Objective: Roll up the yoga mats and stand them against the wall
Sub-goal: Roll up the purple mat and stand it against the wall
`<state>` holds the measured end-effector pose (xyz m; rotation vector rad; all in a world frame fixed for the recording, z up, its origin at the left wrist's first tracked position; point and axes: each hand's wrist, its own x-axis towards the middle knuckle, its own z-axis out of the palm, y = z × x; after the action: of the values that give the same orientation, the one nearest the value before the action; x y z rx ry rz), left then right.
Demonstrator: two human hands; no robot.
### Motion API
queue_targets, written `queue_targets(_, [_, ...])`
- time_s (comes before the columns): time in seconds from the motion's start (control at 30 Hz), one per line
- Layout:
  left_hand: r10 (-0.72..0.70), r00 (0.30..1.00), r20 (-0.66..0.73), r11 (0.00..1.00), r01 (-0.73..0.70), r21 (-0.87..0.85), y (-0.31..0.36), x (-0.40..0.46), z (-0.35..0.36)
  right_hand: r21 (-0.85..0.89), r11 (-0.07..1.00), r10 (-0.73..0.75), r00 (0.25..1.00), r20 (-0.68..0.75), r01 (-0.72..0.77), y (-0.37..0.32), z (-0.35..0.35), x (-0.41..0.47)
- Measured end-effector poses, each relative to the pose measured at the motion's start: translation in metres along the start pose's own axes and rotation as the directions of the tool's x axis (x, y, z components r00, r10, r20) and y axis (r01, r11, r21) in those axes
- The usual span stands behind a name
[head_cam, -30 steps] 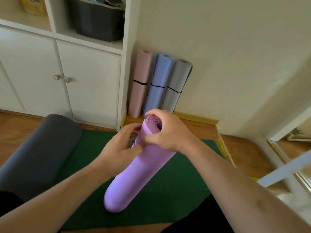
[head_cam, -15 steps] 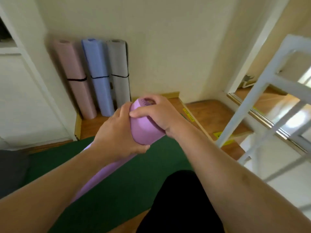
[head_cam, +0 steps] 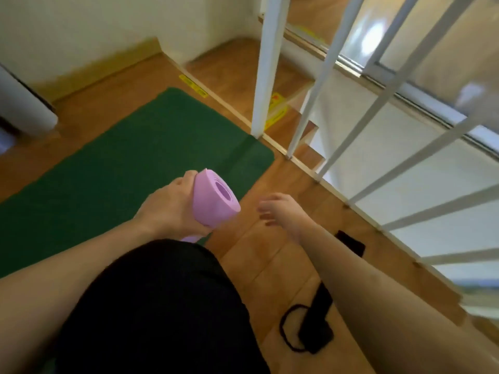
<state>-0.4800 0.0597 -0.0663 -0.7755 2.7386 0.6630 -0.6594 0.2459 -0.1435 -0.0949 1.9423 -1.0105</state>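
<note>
- Now only the left hand [head_cam: 168, 209] holds the purple mat [head_cam: 214, 199]; the right hand [head_cam: 280, 209] has let go and the view has swung toward the white railing [head_cam: 260, 63].
- Right hand's fingers are spread, holding nothing, reaching toward the black strap [head_cam: 314, 319] on the floor [head_cam: 270, 260].
- Keep squeezing the roll tight so it stays rolled, I think.
- Left fingers curl round the roll's top end, just beside the green mat [head_cam: 121, 163].
</note>
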Motion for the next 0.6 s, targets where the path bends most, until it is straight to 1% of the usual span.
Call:
queue_targets(0.03, [0.019, 1.0, 0.025, 1.0, -0.019, 0.002, 0.004, 0.007, 0.01, -0.003, 0.997, 0.075, 0.995, -0.066, -0.075, 0.033, -0.011, 0.007])
queue_targets(0.1, [0.043, 0.996, 0.074, 0.999, -0.044, 0.01, 0.013, 0.015, 0.028, -0.037, 0.977, 0.201, 0.961, -0.188, -0.211, 0.097, -0.026, 0.011])
queue_targets(0.17, [0.062, 0.992, 0.106, 0.998, -0.065, 0.024, 0.018, 0.019, 0.042, -0.148, 0.923, 0.308, 0.914, -0.265, -0.354, 0.147, -0.029, 0.006])
queue_targets(0.27, [0.085, 0.986, 0.142, 0.995, -0.092, 0.044, 0.021, 0.021, 0.059, -0.299, 0.805, 0.428, 0.851, -0.305, -0.512, 0.193, -0.013, -0.009])
queue_targets(0.37, [0.099, 0.981, 0.164, 0.992, -0.11, 0.055, 0.02, 0.022, 0.068, -0.369, 0.714, 0.512, 0.803, -0.305, -0.595, 0.217, 0.016, -0.019])
queue_targets(0.43, [0.111, 0.979, 0.171, 0.992, -0.121, 0.047, 0.018, 0.022, 0.069, -0.353, 0.708, 0.518, 0.79, -0.329, -0.611, 0.231, 0.034, -0.019])
queue_targets(0.53, [0.11, 0.979, 0.173, 0.993, -0.116, 0.025, 0.014, 0.018, 0.066, -0.195, 0.756, 0.513, 0.75, -0.417, -0.625, 0.242, 0.052, -0.021])
queue_targets(0.6, [0.106, 0.979, 0.172, 0.994, -0.11, 0.014, 0.012, 0.017, 0.062, -0.099, 0.812, 0.485, 0.759, -0.436, -0.576, 0.237, 0.057, -0.025])
